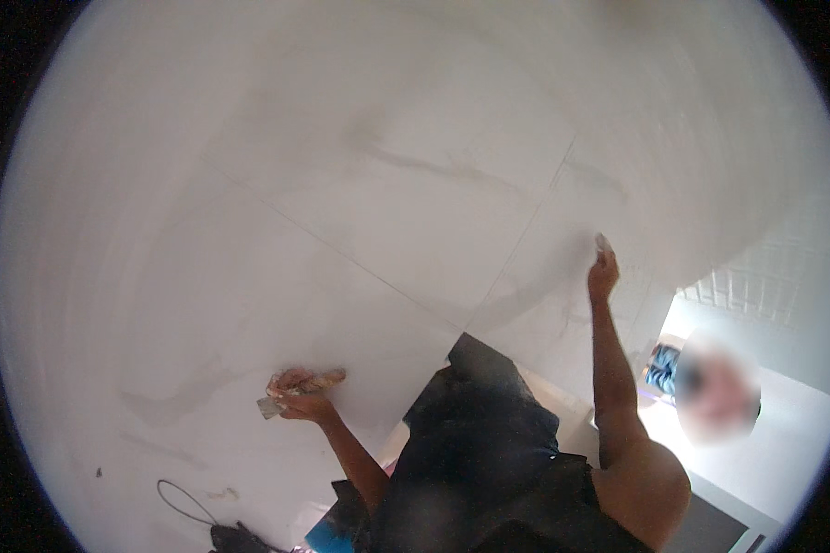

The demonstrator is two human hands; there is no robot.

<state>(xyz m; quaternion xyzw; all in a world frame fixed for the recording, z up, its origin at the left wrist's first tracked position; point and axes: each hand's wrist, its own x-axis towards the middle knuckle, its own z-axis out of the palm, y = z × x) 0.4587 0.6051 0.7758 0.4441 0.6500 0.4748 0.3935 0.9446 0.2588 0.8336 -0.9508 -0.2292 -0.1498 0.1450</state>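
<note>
Both your hands have fingers closed on something: your left hand (302,404) on a pale block (268,407), your right hand (602,275) on a pale piece (602,242).

No legible text or numbers.
White surface (387,304): thin lines (341,251) and grey smudges (433,169), no readable characters. Dark clothing (480,433): nothing legible. Pale block (269,407) in left hand (300,404), blue patterned item (662,367) far right: too small, blurred for lettering.

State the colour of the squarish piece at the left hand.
The squarish piece is pale grey, clearest in the head view.
</note>
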